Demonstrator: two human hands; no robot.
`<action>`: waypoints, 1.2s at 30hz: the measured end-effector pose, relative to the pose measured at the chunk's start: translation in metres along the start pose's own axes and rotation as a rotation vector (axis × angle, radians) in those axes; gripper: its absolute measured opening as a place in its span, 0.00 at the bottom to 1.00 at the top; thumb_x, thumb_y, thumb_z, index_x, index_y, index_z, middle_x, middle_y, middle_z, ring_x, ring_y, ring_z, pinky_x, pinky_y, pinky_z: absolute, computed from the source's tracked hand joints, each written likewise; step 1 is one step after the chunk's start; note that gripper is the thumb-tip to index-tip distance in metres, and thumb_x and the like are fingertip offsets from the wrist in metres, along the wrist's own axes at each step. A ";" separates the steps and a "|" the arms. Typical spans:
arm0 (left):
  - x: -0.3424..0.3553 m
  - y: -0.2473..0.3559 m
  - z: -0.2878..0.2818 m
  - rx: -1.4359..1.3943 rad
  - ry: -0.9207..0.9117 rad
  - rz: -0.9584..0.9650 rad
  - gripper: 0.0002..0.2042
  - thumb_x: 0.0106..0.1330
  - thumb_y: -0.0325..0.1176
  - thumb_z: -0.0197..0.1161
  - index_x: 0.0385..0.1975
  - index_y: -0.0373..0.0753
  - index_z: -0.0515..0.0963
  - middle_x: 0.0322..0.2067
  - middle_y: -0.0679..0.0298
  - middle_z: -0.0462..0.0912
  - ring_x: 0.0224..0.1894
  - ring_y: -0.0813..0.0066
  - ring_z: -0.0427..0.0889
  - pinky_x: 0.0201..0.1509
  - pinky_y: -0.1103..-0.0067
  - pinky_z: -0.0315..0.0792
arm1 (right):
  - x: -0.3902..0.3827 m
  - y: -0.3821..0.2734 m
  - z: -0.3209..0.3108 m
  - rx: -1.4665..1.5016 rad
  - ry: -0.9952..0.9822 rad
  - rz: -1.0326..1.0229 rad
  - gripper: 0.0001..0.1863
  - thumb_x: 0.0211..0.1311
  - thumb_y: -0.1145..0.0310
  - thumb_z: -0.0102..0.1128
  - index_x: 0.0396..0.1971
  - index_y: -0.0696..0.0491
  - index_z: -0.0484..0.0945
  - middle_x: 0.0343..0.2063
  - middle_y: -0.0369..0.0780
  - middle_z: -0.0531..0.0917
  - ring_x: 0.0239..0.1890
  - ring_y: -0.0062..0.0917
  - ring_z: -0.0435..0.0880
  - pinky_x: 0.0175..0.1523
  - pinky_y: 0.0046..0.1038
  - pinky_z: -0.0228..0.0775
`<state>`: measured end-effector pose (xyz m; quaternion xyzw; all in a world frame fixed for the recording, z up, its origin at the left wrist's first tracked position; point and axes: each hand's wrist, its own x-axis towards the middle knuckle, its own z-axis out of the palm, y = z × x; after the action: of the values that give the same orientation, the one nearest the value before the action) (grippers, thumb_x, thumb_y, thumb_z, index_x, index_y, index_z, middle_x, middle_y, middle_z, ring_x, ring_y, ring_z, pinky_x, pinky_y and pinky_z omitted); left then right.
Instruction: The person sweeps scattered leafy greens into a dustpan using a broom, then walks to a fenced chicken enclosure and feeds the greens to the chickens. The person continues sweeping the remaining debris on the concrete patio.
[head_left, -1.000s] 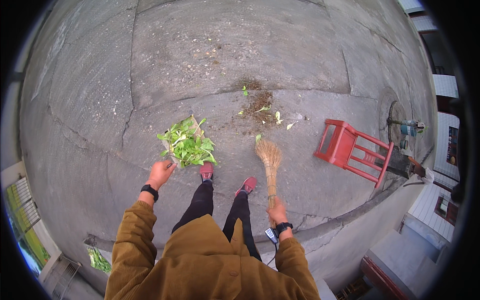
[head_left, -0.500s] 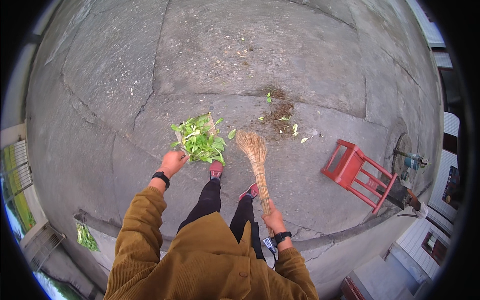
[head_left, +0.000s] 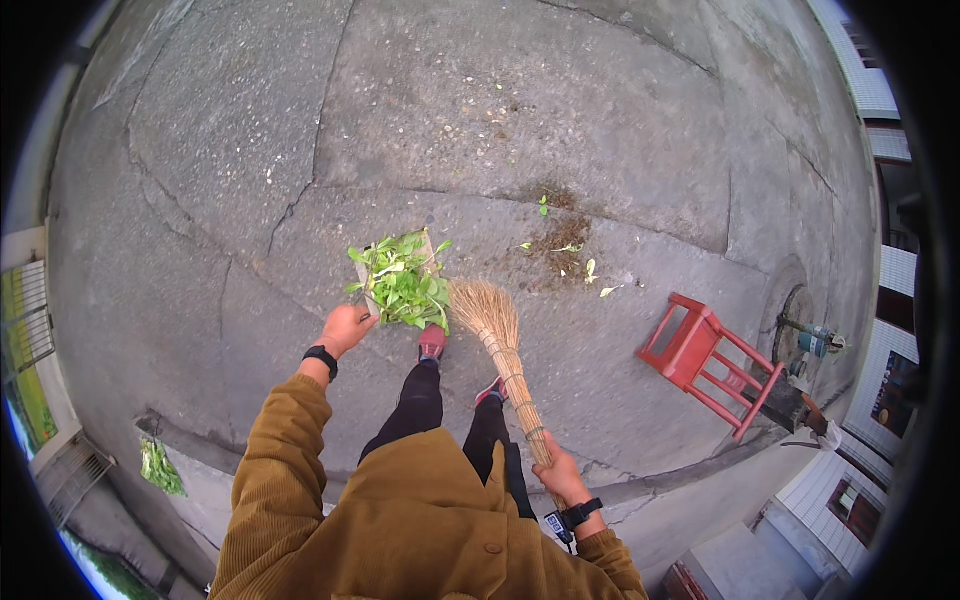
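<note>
Closed on the near left corner of a flat, greyish-brown dustpan (head_left: 429, 250), my left hand (head_left: 347, 328) keeps it low at the ground. A heap of green leaves (head_left: 402, 285) covers most of the pan, and some hang over its edges. My right hand (head_left: 562, 475) is wrapped round the handle of a straw broom (head_left: 508, 355), bound with several dark ties. The broom's bristles rest on the concrete just right of the leaves, at the pan's right side. Most of the pan's surface is hidden under the greens.
Dark soil (head_left: 560, 235) and several loose leaves (head_left: 590, 270) lie on the concrete beyond the broom. At the right a red stool (head_left: 690, 345) lies tipped over. Behind it are a round cover and a blue-green container (head_left: 815, 342). More greens (head_left: 160, 467) sit on the ledge at left.
The broom's bristles have swung left, up against the leaf heap. A single leaf that lay between them no longer shows apart. My left hand has stayed nearly still.
</note>
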<state>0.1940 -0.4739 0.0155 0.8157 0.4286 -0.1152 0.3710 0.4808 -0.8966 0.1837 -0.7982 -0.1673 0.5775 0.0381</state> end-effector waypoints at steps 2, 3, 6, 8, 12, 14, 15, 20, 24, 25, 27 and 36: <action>-0.008 -0.009 -0.011 -0.002 0.010 -0.084 0.15 0.62 0.46 0.62 0.27 0.40 0.81 0.26 0.51 0.82 0.33 0.47 0.80 0.37 0.59 0.73 | -0.009 -0.004 -0.006 0.094 0.034 0.083 0.44 0.50 0.70 0.65 0.71 0.44 0.58 0.39 0.53 0.84 0.40 0.41 0.86 0.45 0.35 0.77; -0.010 -0.014 -0.018 -0.019 0.015 -0.114 0.14 0.62 0.46 0.63 0.27 0.40 0.82 0.25 0.51 0.81 0.32 0.47 0.80 0.35 0.60 0.73 | -0.013 -0.007 -0.009 0.129 0.043 0.114 0.44 0.51 0.71 0.65 0.71 0.43 0.58 0.37 0.50 0.84 0.35 0.37 0.85 0.41 0.34 0.77; -0.019 -0.028 -0.041 -0.122 0.131 -0.134 0.15 0.62 0.46 0.63 0.27 0.39 0.81 0.25 0.50 0.81 0.31 0.46 0.80 0.34 0.60 0.72 | -0.018 -0.013 -0.023 0.238 0.083 0.197 0.43 0.52 0.75 0.63 0.71 0.43 0.58 0.31 0.43 0.83 0.23 0.27 0.82 0.28 0.30 0.76; -0.024 -0.035 -0.063 -0.202 0.206 -0.159 0.16 0.61 0.45 0.65 0.24 0.36 0.79 0.22 0.49 0.78 0.26 0.49 0.77 0.30 0.64 0.70 | -0.019 -0.017 -0.034 0.322 0.143 0.150 0.43 0.52 0.78 0.62 0.70 0.44 0.59 0.27 0.39 0.81 0.18 0.22 0.78 0.22 0.29 0.73; -0.032 -0.035 -0.120 -0.359 0.360 -0.225 0.16 0.59 0.38 0.68 0.19 0.32 0.75 0.15 0.56 0.73 0.17 0.68 0.67 0.24 0.71 0.65 | -0.006 -0.025 -0.064 0.405 0.161 0.184 0.41 0.53 0.81 0.61 0.69 0.43 0.60 0.26 0.37 0.79 0.16 0.23 0.76 0.19 0.29 0.72; -0.032 -0.025 -0.151 -0.482 0.446 -0.266 0.15 0.59 0.34 0.68 0.17 0.31 0.73 0.13 0.63 0.70 0.18 0.77 0.63 0.23 0.73 0.62 | 0.006 -0.033 -0.084 0.383 0.170 0.198 0.39 0.52 0.79 0.63 0.66 0.42 0.64 0.26 0.37 0.80 0.17 0.22 0.77 0.20 0.28 0.73; -0.028 -0.020 -0.168 -0.550 0.462 -0.270 0.15 0.59 0.33 0.67 0.16 0.33 0.72 0.13 0.66 0.69 0.18 0.80 0.64 0.22 0.74 0.62 | 0.012 -0.038 -0.095 0.382 0.180 0.192 0.37 0.52 0.79 0.63 0.64 0.43 0.65 0.26 0.37 0.80 0.17 0.23 0.77 0.20 0.28 0.73; 0.013 0.017 -0.248 -0.973 0.544 -0.348 0.14 0.64 0.32 0.63 0.16 0.40 0.70 0.13 0.73 0.67 0.16 0.85 0.65 0.19 0.81 0.62 | 0.055 -0.070 -0.156 0.332 0.202 0.181 0.30 0.51 0.78 0.64 0.57 0.47 0.70 0.26 0.37 0.80 0.18 0.24 0.78 0.21 0.30 0.73; 0.079 0.053 -0.336 -1.135 0.637 -0.402 0.13 0.66 0.31 0.60 0.18 0.43 0.69 0.13 0.75 0.65 0.13 0.85 0.63 0.17 0.82 0.61 | 0.113 -0.117 -0.211 0.225 0.280 0.264 0.27 0.49 0.70 0.70 0.54 0.48 0.76 0.31 0.38 0.84 0.36 0.26 0.84 0.41 0.31 0.76; 0.101 0.062 -0.359 -1.141 0.670 -0.434 0.13 0.66 0.31 0.59 0.19 0.44 0.67 0.13 0.76 0.63 0.13 0.86 0.61 0.16 0.82 0.60 | 0.134 -0.138 -0.228 0.230 0.320 0.188 0.27 0.50 0.68 0.68 0.54 0.48 0.76 0.32 0.39 0.84 0.37 0.27 0.83 0.42 0.32 0.75; 0.143 0.083 -0.413 -1.141 0.715 -0.462 0.13 0.66 0.32 0.57 0.19 0.46 0.65 0.13 0.77 0.61 0.11 0.85 0.58 0.14 0.81 0.58 | 0.180 -0.191 -0.270 0.223 0.304 0.185 0.26 0.52 0.63 0.65 0.54 0.49 0.76 0.35 0.41 0.83 0.39 0.29 0.83 0.44 0.33 0.75; 0.366 0.112 -0.634 -1.312 0.944 -0.378 0.10 0.66 0.31 0.55 0.23 0.46 0.65 0.12 0.76 0.60 0.10 0.86 0.57 0.12 0.81 0.55 | 0.375 -0.421 -0.505 0.043 0.227 -0.080 0.32 0.61 0.43 0.51 0.57 0.51 0.74 0.46 0.49 0.82 0.50 0.37 0.80 0.53 0.39 0.71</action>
<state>0.4210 0.1569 0.3292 0.3107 0.6492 0.4522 0.5268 0.9624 -0.3174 0.1163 -0.8500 -0.1812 0.4850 0.0968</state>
